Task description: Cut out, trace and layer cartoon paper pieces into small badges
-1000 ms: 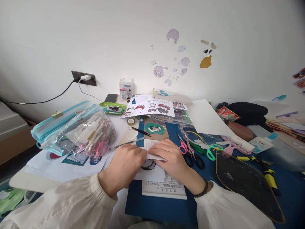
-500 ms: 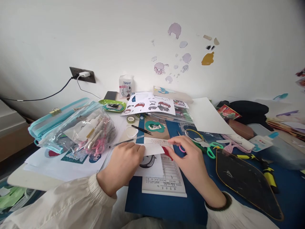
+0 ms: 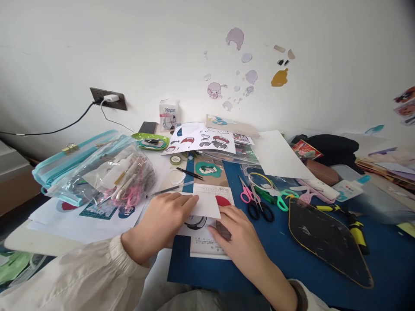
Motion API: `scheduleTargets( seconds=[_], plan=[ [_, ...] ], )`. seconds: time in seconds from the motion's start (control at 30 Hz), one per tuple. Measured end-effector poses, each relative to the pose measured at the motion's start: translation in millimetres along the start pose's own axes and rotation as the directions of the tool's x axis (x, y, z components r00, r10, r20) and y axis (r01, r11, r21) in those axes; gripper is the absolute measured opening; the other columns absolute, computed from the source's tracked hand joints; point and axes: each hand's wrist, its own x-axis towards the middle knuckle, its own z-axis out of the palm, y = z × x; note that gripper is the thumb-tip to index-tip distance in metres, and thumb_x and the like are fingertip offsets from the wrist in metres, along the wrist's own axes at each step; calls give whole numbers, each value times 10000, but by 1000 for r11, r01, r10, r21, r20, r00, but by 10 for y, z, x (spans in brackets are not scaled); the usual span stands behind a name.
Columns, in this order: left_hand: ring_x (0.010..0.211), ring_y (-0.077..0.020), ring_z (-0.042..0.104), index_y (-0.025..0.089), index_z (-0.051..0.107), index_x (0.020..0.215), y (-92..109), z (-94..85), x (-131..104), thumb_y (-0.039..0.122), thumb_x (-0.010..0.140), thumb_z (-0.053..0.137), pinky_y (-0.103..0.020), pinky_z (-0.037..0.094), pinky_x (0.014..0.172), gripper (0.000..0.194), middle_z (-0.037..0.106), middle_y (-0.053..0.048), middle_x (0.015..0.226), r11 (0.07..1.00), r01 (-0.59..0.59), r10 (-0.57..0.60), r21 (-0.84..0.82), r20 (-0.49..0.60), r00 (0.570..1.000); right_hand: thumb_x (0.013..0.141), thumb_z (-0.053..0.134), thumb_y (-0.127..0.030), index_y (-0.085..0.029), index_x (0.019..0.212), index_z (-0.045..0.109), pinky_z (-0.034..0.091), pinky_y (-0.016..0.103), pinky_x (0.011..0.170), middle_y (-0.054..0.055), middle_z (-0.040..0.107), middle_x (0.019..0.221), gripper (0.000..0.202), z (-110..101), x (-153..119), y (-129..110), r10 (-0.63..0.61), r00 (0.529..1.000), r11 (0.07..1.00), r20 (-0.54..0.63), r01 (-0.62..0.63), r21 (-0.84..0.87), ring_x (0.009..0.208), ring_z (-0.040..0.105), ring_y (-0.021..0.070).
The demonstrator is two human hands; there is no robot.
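Note:
My left hand is closed on the left part of a small white paper sheet, its thumb hidden. At the sheet's lower right corner is my right hand, thumb and forefinger apart, fingertips by the edge. A red paper piece shows just beyond the right fingers, partly covered by the white sheet. Below the sheet, a paper with a grey-and-black printed drawing lies on a pad of printed forms. Whether the right fingertips press on the sheet is hard to see.
Pink and black scissors lie right of the hands, near a dark board and yellow-black pliers. Black tweezers, a tape roll and a pen lie beyond. A stuffed clear bag is at left.
My right hand has moved down and left, letting go of the red paper piece, which now lies flatter on the pad. The scissors have come into view. My left hand keeps the white sheet.

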Motion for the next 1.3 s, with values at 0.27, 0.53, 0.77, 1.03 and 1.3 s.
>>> scheduleTargets(
  seconds=[0.27, 0.53, 0.77, 1.03, 1.3],
  plan=[
    [624, -161, 678, 127, 452, 1333, -153, -103, 46, 42, 912, 432, -250, 455, 495, 430, 746, -29, 856, 992, -124, 127, 28, -193, 973, 880, 619, -179, -225, 1038, 664, 585, 446, 816, 85, 708, 1027, 171, -46, 16, -17, -17, 1000, 999, -25, 18, 33, 969, 659, 278],
    [515, -133, 637, 183, 474, 1346, -263, -131, 118, 93, 922, 412, -221, 369, 455, 437, 720, 29, 678, 1000, -2, -1, -18, -163, 987, 882, 616, -169, -210, 1010, 678, 567, 463, 836, 82, 710, 1013, 147, -73, 108, -80, -39, 999, 998, -28, 40, 45, 977, 637, 282],
    [525, -135, 633, 200, 499, 1326, -260, -123, 117, 124, 923, 399, -204, 399, 475, 422, 707, 23, 652, 1000, 23, -26, -22, -141, 990, 870, 635, -160, -188, 992, 683, 561, 469, 838, 78, 710, 1004, 134, -56, 90, -56, -47, 999, 997, -11, 47, 61, 975, 628, 273],
    [548, -136, 637, 216, 480, 1365, -214, -109, 100, 114, 906, 422, -190, 414, 490, 473, 702, 15, 652, 999, 29, -30, -21, -73, 997, 862, 636, -154, -204, 982, 685, 562, 470, 822, 72, 711, 999, 139, -14, 48, -5, -30, 1000, 999, 6, 30, 46, 968, 633, 269],
    [471, -140, 612, 244, 546, 1320, -304, -197, 178, 219, 923, 487, -217, 357, 477, 402, 735, 32, 675, 984, 169, -174, -51, -102, 980, 864, 642, -154, -204, 968, 690, 553, 462, 843, 76, 711, 985, 124, -93, 127, -80, -40, 999, 996, -10, 40, 74, 965, 626, 271]
  ],
)
